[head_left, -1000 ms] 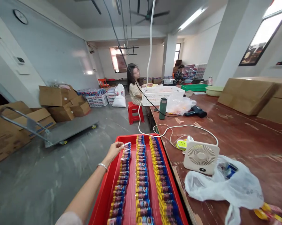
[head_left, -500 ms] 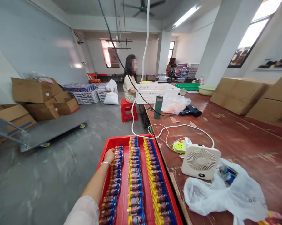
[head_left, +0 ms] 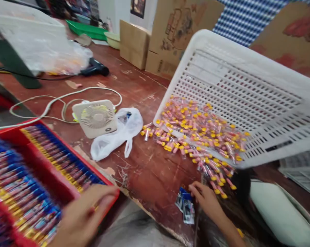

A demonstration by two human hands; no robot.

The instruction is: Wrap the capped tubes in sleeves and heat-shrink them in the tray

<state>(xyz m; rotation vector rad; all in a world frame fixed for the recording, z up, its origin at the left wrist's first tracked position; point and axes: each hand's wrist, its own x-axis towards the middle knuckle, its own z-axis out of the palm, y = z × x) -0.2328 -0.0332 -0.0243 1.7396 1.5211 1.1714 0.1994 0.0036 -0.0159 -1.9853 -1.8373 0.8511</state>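
My left hand (head_left: 84,212), blurred by motion, is over the near right corner of the red tray (head_left: 111,202); its fingers are curled and what they hold, if anything, cannot be made out. Rows of blue and yellow packets (head_left: 28,192) lie in the tray. My right hand (head_left: 202,197) has thumb and fingers pressed together beside a few small blue and silver packets (head_left: 186,206) on the reddish table. Whether it grips one is unclear. Many pink tubes with yellow caps (head_left: 196,127) spill from a tipped white basket (head_left: 237,72) beyond it.
A small white fan (head_left: 96,118) and a white plastic bag (head_left: 118,133) stand between tray and basket. Cables cross the table (head_left: 144,175) at the left. A green bottle (head_left: 13,56), a black hair dryer (head_left: 95,67) and cardboard boxes (head_left: 134,44) are farther back.
The view has swung right and down to the table. My left hand has gone from the tray's far left to its near right corner. My right hand, basket and pink tubes have come into view.
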